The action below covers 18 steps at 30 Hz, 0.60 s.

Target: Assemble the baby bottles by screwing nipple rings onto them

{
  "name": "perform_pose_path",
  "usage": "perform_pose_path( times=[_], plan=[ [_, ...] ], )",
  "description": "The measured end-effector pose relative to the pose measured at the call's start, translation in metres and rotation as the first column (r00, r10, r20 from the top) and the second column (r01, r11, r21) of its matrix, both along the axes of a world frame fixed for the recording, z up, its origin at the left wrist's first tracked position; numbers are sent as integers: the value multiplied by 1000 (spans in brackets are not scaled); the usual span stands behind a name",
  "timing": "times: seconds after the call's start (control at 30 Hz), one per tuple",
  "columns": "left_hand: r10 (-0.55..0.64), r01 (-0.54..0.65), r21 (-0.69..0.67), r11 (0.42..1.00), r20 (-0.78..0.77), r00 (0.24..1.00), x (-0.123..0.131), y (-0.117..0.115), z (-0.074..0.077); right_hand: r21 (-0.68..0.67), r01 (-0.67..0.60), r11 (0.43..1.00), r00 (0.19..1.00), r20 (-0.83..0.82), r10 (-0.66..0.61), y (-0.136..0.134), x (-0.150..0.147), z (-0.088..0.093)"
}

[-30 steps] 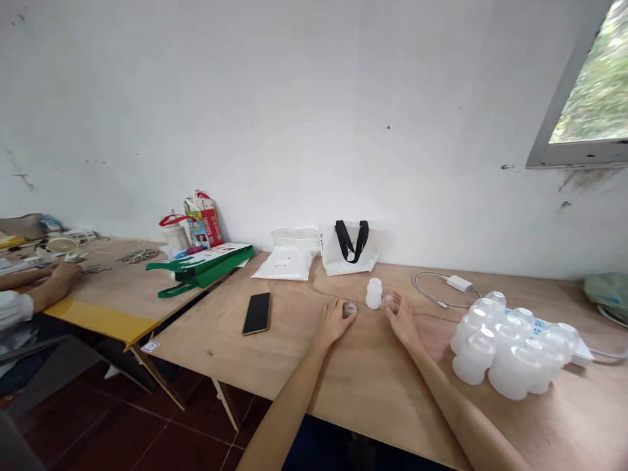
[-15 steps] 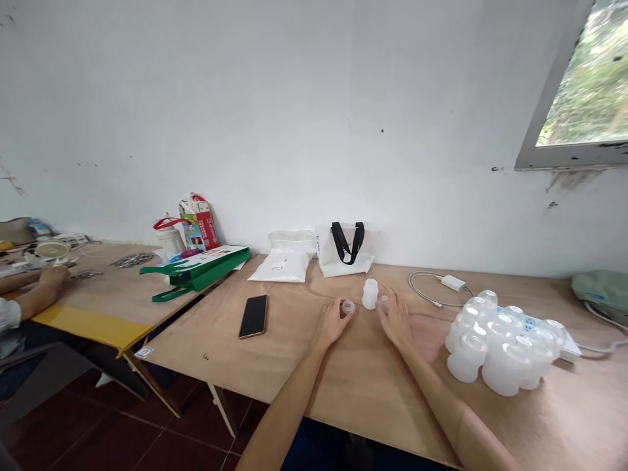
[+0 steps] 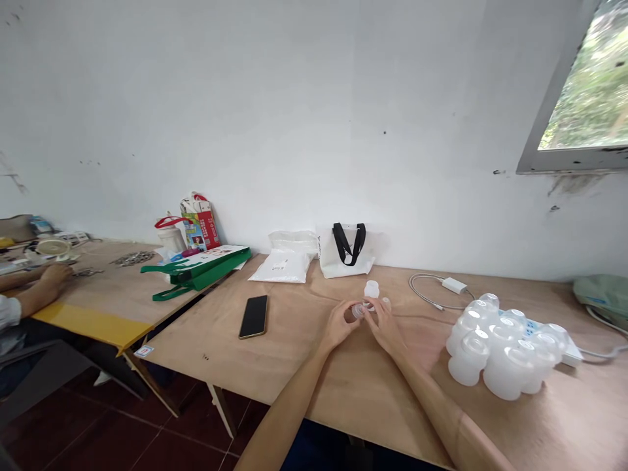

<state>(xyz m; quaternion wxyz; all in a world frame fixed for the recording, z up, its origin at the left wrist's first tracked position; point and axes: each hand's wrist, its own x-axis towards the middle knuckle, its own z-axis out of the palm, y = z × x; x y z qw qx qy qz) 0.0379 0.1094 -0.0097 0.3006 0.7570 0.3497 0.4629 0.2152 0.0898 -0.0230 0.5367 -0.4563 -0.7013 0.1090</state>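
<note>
At frame centre, just below the small white bottle (image 3: 371,288), the left hand (image 3: 338,325) and right hand (image 3: 387,329) pinch a small clear cap (image 3: 358,310) with closed fingertips; it looks light, slick, best gripped by its rim.

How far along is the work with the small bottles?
Looks done: a cluster of bottles stands at the right. In hand: the left hand and right hand meet on a clear cap. To do: one white bottle stands behind them, another clear piece beside it.
</note>
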Motion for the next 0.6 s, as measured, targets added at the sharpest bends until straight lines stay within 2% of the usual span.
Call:
perform_pose_path(
  times=[0.13,0.3,0.43,0.6],
  plan=[
    [-46,46,8,999,24,999,0,-2,1,-91,-86,992,985,-155,71,3,0,-3],
    [-26,30,-77,997,53,998,-1,2,-3,-169,-125,978,936,-347,60,7,5,-6],
    [-13,22,-171,985,53,999,-1,11,-12,-165,-51,985,878,-478,-35,8,7,-5],
    [99,-85,-250,965,43,994,5,26,-21,-159,85,984,748,-642,-169,7,12,-2]
  ],
)
